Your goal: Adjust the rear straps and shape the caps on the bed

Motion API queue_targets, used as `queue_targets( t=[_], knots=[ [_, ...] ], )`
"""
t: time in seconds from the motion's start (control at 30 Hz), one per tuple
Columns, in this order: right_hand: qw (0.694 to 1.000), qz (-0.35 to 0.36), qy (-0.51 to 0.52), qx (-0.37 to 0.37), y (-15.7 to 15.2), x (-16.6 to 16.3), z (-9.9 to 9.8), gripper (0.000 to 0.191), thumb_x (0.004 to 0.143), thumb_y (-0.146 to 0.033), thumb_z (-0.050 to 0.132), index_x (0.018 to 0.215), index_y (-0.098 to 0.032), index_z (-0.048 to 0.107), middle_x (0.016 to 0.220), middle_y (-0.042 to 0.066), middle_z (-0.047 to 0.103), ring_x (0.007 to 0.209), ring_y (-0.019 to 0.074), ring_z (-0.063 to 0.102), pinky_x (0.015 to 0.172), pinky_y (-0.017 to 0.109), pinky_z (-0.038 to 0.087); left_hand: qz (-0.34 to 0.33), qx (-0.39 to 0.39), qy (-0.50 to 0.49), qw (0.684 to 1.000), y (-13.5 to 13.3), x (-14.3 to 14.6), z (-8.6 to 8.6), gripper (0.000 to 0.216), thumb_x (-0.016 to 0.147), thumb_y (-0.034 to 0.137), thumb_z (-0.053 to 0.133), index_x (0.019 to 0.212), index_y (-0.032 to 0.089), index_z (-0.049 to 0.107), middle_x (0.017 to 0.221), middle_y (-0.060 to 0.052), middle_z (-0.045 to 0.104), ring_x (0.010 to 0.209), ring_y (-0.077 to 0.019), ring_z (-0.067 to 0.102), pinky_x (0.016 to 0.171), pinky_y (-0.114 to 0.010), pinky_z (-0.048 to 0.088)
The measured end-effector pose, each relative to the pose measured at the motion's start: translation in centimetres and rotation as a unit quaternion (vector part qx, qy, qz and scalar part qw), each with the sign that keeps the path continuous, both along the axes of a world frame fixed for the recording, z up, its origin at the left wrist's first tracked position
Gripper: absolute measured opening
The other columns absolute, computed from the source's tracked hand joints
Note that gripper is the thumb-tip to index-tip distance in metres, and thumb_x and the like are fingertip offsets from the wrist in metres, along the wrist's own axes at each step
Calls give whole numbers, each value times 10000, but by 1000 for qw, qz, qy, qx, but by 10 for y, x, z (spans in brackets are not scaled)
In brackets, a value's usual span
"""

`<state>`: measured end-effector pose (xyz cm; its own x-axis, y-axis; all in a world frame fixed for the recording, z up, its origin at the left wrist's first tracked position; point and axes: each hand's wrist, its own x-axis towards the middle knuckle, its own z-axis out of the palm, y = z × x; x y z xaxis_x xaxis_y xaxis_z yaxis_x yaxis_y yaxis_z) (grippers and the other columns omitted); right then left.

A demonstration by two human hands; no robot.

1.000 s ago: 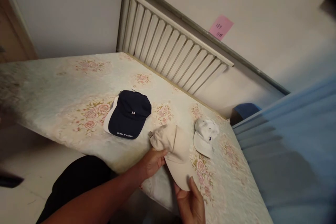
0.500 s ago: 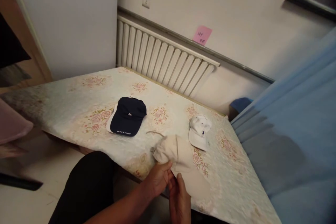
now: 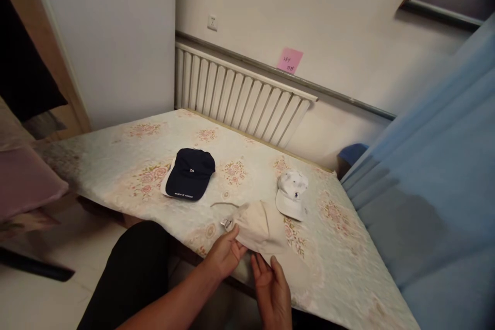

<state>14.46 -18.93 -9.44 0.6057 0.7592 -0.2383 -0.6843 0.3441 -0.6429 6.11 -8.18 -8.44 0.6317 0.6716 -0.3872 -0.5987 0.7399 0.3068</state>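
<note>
A beige baseball cap (image 3: pixel 257 227) lies near the front edge of the bed, its brim toward the right and its strap and metal buckle at the left. My left hand (image 3: pixel 225 253) pinches the cap's lower rim near the buckle, thumb on top and fingers underneath. Closer to the brim, my right hand (image 3: pixel 273 286) grips the near edge, palm turned up and some fingers under the cap. A navy cap (image 3: pixel 191 172) with white lettering on its brim rests to the left, over something white. To the right sits a small white cap (image 3: pixel 293 193) with a dark logo.
A floral quilted cover (image 3: pixel 247 165) spreads over the bed. Behind it are a white radiator (image 3: pixel 240 93) and a wall with a pink note (image 3: pixel 290 60). A blue curtain (image 3: pixel 429 191) hangs along the right side. My knee (image 3: pixel 131 263) is at the front left.
My hands have moved apart along the beige cap's rim, the left toward the buckle and the right toward the brim. The view has shifted slightly; the other caps stay in place.
</note>
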Motion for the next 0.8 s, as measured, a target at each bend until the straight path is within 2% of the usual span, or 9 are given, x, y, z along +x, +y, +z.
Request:
queue_targets(
  t=[0.17,0.3,0.43,0.53,0.8],
  knots=[
    [999,-32,38,-3,-6,9,3,575,775,-259,626,1311,-228,421,1158,75,658,1049,193,628,1017,442,427,7,-18,0,1000,-5,4,4,263,876,168,560,1135,127,541,978,-93,710,907,-204,678,854,-327,527],
    [999,-40,-8,22,-3,-2,17,530,802,-274,601,1310,-258,447,1209,57,636,1096,181,601,1031,420,417,-27,-20,2,999,-17,10,7,229,888,186,546,1103,105,554,923,-103,716,868,-203,687,827,-312,534],
    [999,-13,-40,32,1,-14,25,518,818,-309,591,1315,-269,454,1207,53,638,1130,188,579,1018,423,430,-57,-8,-6,998,-25,12,8,214,882,186,553,1071,85,571,911,-118,715,860,-215,687,822,-315,533],
    [999,-9,-49,20,1,-15,26,520,810,-339,605,1306,-260,473,1196,58,645,1134,193,577,1014,409,434,-51,0,-8,999,-23,10,7,197,881,178,551,1054,86,578,908,-120,714,861,-216,687,829,-323,530],
    [998,-46,-32,12,0,2,25,600,775,-279,653,1331,-245,430,1226,73,623,1094,193,600,1020,430,425,-30,14,-22,999,-13,5,5,214,870,166,570,1078,114,572,971,-111,707,923,-209,673,849,-320,525]
  ],
)
